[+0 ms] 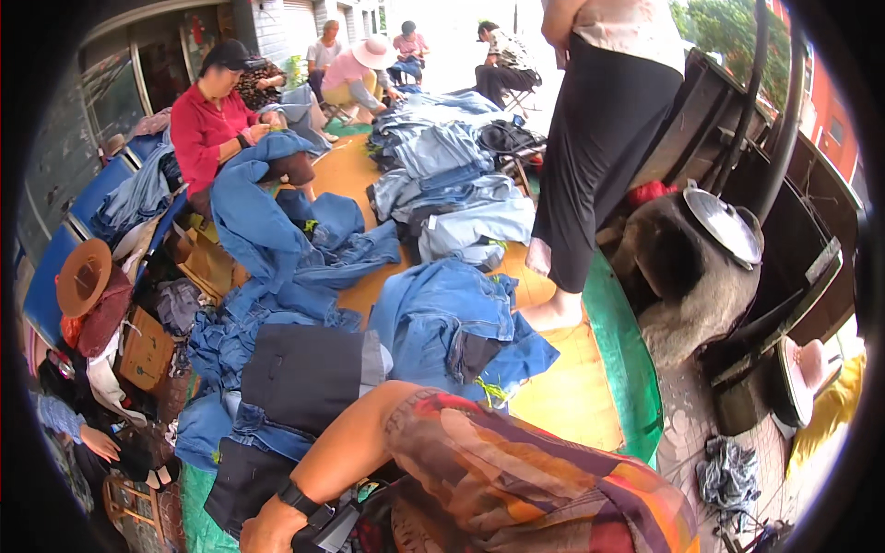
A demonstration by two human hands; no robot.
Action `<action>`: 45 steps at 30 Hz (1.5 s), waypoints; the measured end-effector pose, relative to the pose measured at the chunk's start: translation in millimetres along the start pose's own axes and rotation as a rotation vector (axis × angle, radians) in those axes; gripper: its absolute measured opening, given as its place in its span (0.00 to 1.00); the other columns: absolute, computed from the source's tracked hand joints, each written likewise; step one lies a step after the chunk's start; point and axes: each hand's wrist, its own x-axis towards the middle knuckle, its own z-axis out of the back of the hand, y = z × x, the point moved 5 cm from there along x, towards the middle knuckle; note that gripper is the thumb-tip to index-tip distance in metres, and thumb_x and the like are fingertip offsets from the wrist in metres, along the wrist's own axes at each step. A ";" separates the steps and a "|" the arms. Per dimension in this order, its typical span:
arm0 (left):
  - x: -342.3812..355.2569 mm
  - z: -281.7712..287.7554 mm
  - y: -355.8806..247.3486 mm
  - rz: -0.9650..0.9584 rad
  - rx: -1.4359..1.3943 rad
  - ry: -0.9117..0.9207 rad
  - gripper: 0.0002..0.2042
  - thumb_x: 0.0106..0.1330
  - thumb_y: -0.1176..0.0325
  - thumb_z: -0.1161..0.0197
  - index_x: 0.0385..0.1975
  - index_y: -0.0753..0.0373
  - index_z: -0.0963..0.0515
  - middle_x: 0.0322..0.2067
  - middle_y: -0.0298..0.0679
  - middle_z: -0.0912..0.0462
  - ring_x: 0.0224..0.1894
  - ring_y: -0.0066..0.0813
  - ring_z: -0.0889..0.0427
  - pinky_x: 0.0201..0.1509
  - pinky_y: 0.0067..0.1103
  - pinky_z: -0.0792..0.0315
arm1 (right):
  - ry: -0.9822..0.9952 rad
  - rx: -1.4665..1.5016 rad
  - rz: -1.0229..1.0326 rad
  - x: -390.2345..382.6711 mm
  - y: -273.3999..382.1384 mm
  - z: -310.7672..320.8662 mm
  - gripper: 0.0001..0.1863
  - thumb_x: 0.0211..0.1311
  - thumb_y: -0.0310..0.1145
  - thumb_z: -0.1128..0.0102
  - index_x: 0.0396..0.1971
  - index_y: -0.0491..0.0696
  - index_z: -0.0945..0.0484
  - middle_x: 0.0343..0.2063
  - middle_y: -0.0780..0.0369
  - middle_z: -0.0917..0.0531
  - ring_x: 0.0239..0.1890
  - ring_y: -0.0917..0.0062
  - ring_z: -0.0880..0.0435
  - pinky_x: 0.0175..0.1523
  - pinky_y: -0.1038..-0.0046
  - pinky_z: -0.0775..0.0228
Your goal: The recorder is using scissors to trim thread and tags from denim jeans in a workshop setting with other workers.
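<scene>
My right arm reaches across the bottom centre, beside a patterned orange and purple fabric point(544, 470). A black band circles the wrist. My right hand point(265, 530) is cut off by the lower edge, its fingers hidden, near a small black object point(323, 525) I cannot make out. Just beyond lie dark fabric pieces point(304, 364) on blue jeans point(429, 318), with more jeans point(267, 212) heaped farther left on a yellow mat point(539, 387). My left hand is not in view.
A person in red point(207, 138) handles cloth; others sit behind. A standing person point(599, 147) is right of stacked jeans point(442, 184). A blue-sleeved hand point(97, 442) shows at left, near a brown hat point(83, 276). A stove point(664, 304) with a metal lid stands right.
</scene>
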 end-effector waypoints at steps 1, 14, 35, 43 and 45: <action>1.3 0.8 -0.5 -0.013 0.022 -0.008 0.13 0.66 0.66 0.48 0.29 0.74 0.27 0.23 0.43 0.25 0.26 0.31 0.29 0.33 0.25 0.33 | 0.025 0.007 0.038 -9.3 10.1 8.4 0.16 0.44 0.44 0.36 0.25 0.47 0.19 0.22 0.58 0.19 0.27 0.64 0.21 0.33 0.65 0.31; 2.0 10.1 -2.7 -0.003 0.109 -0.072 0.14 0.63 0.68 0.48 0.20 0.74 0.27 0.18 0.44 0.26 0.21 0.31 0.30 0.27 0.25 0.34 | 0.089 0.022 0.092 -31.1 24.6 6.4 0.15 0.46 0.43 0.37 0.25 0.46 0.19 0.22 0.56 0.19 0.26 0.63 0.21 0.32 0.64 0.31; -3.0 8.7 12.4 0.274 0.043 0.151 0.15 0.60 0.62 0.42 0.31 0.72 0.24 0.24 0.41 0.23 0.26 0.28 0.29 0.31 0.23 0.35 | -0.047 0.212 0.115 -29.4 7.2 -3.7 0.19 0.38 0.49 0.33 0.21 0.46 0.19 0.19 0.58 0.19 0.26 0.66 0.21 0.32 0.65 0.33; 9.0 -11.0 31.4 0.326 -0.389 0.313 0.08 0.60 0.72 0.42 0.23 0.69 0.23 0.20 0.38 0.21 0.24 0.23 0.24 0.30 0.20 0.30 | 0.052 0.350 -0.167 -65.9 20.3 22.6 0.17 0.44 0.43 0.36 0.20 0.44 0.27 0.19 0.56 0.25 0.28 0.59 0.25 0.31 0.59 0.38; -1.6 -3.6 30.7 0.340 -0.365 0.262 0.10 0.61 0.68 0.43 0.25 0.69 0.21 0.19 0.37 0.21 0.23 0.22 0.24 0.30 0.20 0.30 | 0.097 0.382 -0.129 -58.9 23.8 17.2 0.17 0.49 0.43 0.38 0.21 0.44 0.30 0.21 0.57 0.26 0.28 0.58 0.25 0.31 0.60 0.39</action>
